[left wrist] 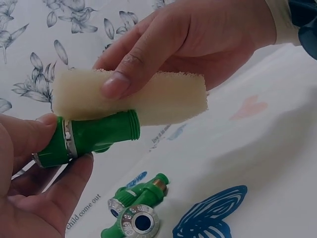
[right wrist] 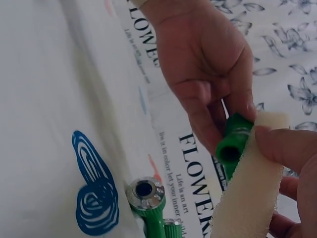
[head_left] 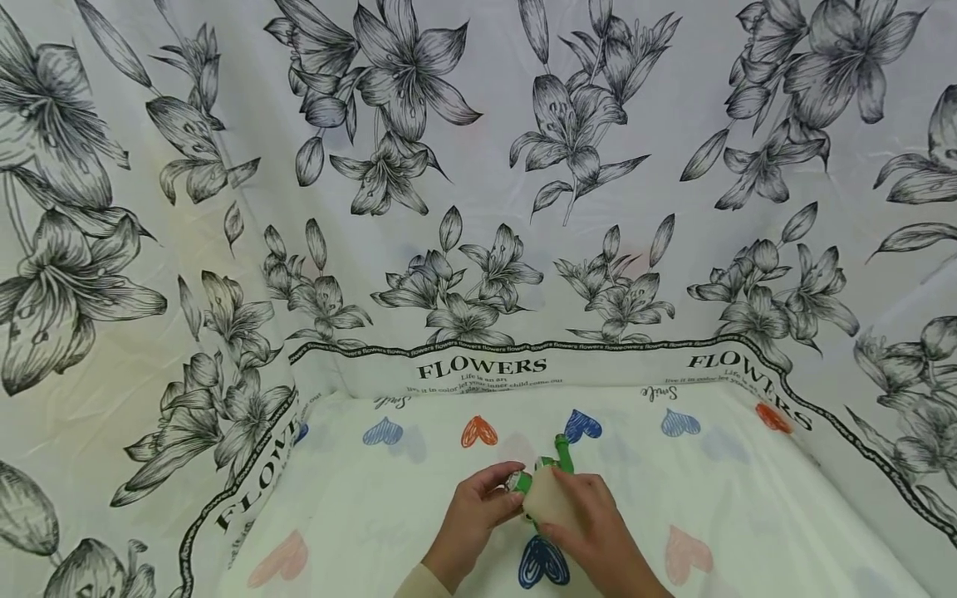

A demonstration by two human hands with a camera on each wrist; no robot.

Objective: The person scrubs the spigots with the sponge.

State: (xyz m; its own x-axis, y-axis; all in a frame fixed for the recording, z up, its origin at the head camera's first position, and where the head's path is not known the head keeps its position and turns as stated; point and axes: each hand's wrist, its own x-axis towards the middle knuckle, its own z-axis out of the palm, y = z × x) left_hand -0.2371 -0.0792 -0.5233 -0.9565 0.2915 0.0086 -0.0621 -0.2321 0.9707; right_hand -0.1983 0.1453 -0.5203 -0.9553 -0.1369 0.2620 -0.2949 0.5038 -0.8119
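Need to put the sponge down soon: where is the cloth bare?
Free: cloth left of the left hand, toward the pink heart, and right of the right hand. Crowded: behind the hands, where the green valve lies beyond the sponge.

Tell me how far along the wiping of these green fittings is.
In hand: the left hand pinches one green fitting while the right hand presses the sponge against its threaded end. Left: another green fitting, with a silver ring, lies on the cloth, untouched by either hand. Nothing shows whether any piece is already clean.
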